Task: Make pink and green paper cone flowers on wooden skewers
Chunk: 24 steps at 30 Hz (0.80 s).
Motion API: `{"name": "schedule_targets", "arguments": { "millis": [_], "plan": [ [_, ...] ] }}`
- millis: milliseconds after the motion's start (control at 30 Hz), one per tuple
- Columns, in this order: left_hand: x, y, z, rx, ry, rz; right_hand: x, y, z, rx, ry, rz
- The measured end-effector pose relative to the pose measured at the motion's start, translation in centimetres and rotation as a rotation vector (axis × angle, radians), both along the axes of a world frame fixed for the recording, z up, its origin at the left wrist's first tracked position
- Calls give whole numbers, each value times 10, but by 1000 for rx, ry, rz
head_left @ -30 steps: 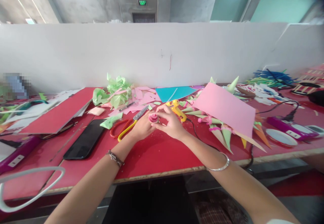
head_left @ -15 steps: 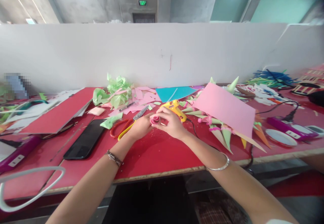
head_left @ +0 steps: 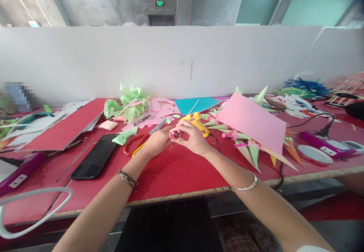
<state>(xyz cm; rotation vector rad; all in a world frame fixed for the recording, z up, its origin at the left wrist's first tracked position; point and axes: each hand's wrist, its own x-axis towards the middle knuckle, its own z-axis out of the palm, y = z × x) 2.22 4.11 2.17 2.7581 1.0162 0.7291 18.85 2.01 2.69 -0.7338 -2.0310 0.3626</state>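
A small pink paper rose (head_left: 175,134), rolled in a spiral, is held between my two hands above the red table. My left hand (head_left: 159,142) grips it from the left with closed fingers. My right hand (head_left: 193,138) curls around its other side, thumb and fingers pinching its edge. Just behind the right hand lies a yellow glue gun (head_left: 196,121) with a dark cord. Scissors with red and yellow handles (head_left: 133,145) rest beside my left hand, partly covered by it.
A black phone (head_left: 95,157) lies on the left, near a red card sheet (head_left: 66,125). Green crumpled paper (head_left: 133,104) and pink scraps (head_left: 160,109) are piled behind. On the right, a pink sheet (head_left: 253,121) covers paper cones. A purple power strip (head_left: 327,144) sits beside a white lid (head_left: 315,155).
The pink rose has turned a little and its spiral looks wider and more open. Both hands remain in nearly the same place.
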Motion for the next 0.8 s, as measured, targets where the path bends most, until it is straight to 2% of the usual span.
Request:
{"name": "schedule_targets", "arguments": {
  "millis": [300, 800],
  "plan": [
    [-2, 4, -2, 1, 16, -17, 2, 2, 0, -27, 24, 27],
    [-3, 2, 2, 93, 122, 71, 1, 0, 0, -6, 0, 11]
  ]
}}
